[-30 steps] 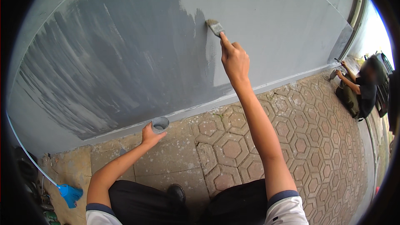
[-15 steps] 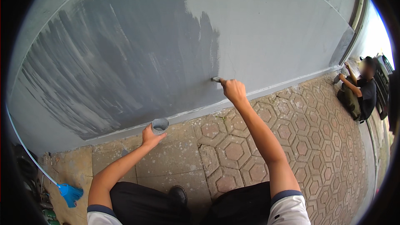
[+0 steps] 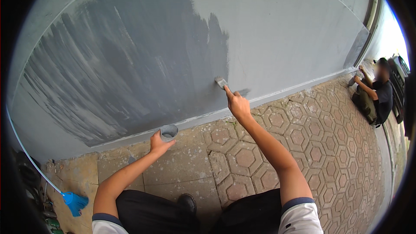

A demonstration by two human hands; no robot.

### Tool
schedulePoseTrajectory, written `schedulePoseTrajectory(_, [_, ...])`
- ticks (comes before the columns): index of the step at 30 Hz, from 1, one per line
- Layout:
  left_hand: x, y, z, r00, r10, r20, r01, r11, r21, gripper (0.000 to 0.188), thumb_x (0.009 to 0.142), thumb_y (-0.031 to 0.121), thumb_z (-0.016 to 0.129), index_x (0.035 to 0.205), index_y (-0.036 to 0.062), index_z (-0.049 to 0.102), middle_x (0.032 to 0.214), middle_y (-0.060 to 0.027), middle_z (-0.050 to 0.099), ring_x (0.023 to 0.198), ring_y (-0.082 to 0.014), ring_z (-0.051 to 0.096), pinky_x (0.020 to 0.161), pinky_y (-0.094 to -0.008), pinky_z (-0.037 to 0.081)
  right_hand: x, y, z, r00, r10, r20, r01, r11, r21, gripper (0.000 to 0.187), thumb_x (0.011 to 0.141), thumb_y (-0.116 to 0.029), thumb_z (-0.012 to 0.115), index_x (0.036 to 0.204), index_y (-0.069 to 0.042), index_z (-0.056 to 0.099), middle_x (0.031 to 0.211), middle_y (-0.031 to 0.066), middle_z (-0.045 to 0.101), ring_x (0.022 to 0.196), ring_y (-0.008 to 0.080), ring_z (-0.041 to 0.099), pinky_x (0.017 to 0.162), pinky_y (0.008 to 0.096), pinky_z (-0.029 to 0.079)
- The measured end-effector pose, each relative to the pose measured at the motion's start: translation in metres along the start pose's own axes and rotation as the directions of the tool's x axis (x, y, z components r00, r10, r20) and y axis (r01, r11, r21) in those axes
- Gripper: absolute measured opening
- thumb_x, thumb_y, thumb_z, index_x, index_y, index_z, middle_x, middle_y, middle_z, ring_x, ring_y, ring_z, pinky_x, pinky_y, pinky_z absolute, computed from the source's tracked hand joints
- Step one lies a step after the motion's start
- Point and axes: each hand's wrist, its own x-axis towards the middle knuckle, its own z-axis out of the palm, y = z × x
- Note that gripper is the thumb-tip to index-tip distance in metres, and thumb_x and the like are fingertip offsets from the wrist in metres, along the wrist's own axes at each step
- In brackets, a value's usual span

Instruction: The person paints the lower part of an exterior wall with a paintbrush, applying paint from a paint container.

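My right hand is closed round the handle of a paintbrush, its bristle end against the wall near the right edge of the dark grey paint. A short dark stroke shows on the lighter wall just right of that hand. In my left hand is a small grey cup, tilted so its paint-smeared inside shows. The cup is held low, in front of the wall's foot. How much paint it contains I cannot tell.
A pale ledge runs along the wall's base. Hexagonal paving covers the ground on the right. A blue broom lies at lower left beside dark clutter. At far right a person crouches by the wall.
The brush has swung to the left and its head now shows flat on the wall. A fresh dark stroke appears right of my right hand. The cup has shifted slightly right.
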Motion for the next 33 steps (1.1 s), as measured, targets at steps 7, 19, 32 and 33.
schedulePoseTrajectory(7, [0.006,0.005,0.001,1.0,-0.024,-0.019,0.023,0.999,-0.034,0.056,0.056,0.025,0.077,0.102,-0.0018,0.059,0.1,-0.0176,0.063,0.095,-0.0293,0.061,0.086,-0.0355,0.047,-0.033,0.038,0.042,0.896,-0.124,0.426,0.214,0.962,-0.169,0.031,0.084,-0.013,0.047,0.11,-0.025,0.06,0.072,0.014,0.064,0.066,0.0321,0.064,0.053,0.043,0.05])
schedulePoseTrajectory(19, [0.023,0.045,0.052,0.975,0.221,0.022,-0.213,0.958,-0.19,0.053,0.056,0.028,0.077,0.096,-0.0009,0.059,0.098,-0.0185,0.063,0.095,-0.032,0.06,0.084,-0.0373,0.047,0.142,-0.065,-0.26,0.88,-0.251,-0.403,0.163,0.957,-0.242,0.022,0.087,-0.026,0.055,0.107,-0.023,0.064,0.061,0.0095,0.057,0.054,0.0293,0.055,0.047,0.0388,0.041])
schedulePoseTrajectory(32, [0.012,0.153,0.131,0.985,0.064,0.161,0.013,0.897,-0.442,0.052,0.054,0.033,0.075,0.094,0.0034,0.061,0.092,-0.0162,0.064,0.088,-0.032,0.061,0.079,-0.0399,0.049,0.066,-0.044,-0.124,0.993,0.052,0.109,-0.011,0.941,-0.339,0.028,0.089,-0.029,0.049,0.115,-0.032,0.057,0.071,0.0176,0.062,0.065,0.0376,0.061,0.056,0.0469,0.048])
schedulePoseTrajectory(33, [0.006,0.159,0.132,0.982,0.096,0.163,-0.014,0.896,-0.443,0.05,0.054,0.033,0.075,0.093,0.0041,0.061,0.091,-0.016,0.065,0.088,-0.0323,0.062,0.079,-0.0399,0.05,0.051,-0.029,-0.105,0.977,0.02,0.213,0.065,0.92,-0.386,0.026,0.088,-0.029,0.051,0.112,-0.032,0.059,0.071,0.0163,0.062,0.066,0.0359,0.062,0.056,0.046,0.049])
